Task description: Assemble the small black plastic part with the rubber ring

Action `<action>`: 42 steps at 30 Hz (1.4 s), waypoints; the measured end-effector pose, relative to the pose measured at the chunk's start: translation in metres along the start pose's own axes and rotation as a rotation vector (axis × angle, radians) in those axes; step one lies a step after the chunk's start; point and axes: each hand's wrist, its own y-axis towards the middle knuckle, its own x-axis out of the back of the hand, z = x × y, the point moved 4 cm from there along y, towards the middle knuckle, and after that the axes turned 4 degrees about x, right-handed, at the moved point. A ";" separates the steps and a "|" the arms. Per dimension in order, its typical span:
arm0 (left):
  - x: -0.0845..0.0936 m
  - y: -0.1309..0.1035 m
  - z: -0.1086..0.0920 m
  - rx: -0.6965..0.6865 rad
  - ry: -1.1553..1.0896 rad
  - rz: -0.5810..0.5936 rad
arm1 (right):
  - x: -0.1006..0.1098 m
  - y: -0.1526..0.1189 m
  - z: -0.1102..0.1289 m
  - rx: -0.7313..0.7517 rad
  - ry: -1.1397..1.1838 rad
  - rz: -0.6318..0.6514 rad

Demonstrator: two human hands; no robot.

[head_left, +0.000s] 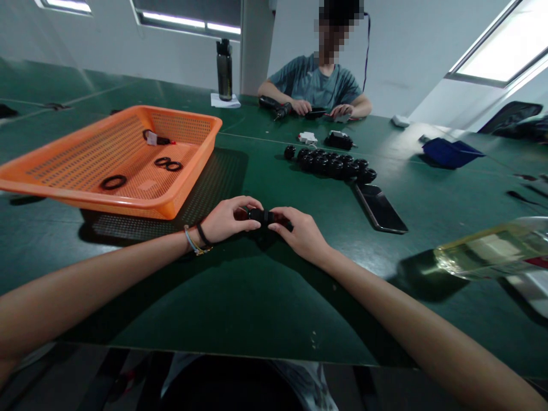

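A small black cylindrical part [261,217] is held between my two hands, just above the green table [265,308]. My left hand [233,218] grips its left end between thumb and fingers. From the other side, my right hand [297,228] pinches the right end. Beyond my hands, several round black parts [334,164] stand grouped in rows. To the left is an orange perforated basket [171,208] with black rings [113,182] and a black item with a white tag [156,138] inside.
A phone [380,208] lies right of my hands, with a bottle of yellowish liquid [492,251] farther right. A blue object [451,153], a dark bottle [224,71] and small white and black parts [339,140] are farther back. Across the table sits a person [317,83].
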 end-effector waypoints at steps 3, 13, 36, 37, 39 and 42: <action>0.000 0.000 0.000 0.005 -0.009 0.000 | 0.001 0.000 0.000 0.009 0.002 -0.012; 0.000 0.001 0.001 0.001 -0.040 0.010 | -0.001 -0.003 -0.002 0.019 0.091 -0.078; 0.000 0.001 0.001 -0.016 0.000 -0.008 | -0.001 -0.002 -0.002 -0.003 0.043 -0.049; 0.000 0.001 0.001 -0.014 -0.002 -0.009 | -0.001 -0.002 -0.003 -0.004 0.045 -0.044; 0.000 0.001 0.001 -0.011 -0.001 -0.011 | -0.001 -0.002 -0.003 -0.006 0.052 -0.035; 0.001 0.001 0.001 -0.013 0.005 -0.008 | -0.001 -0.002 -0.002 -0.012 0.049 -0.026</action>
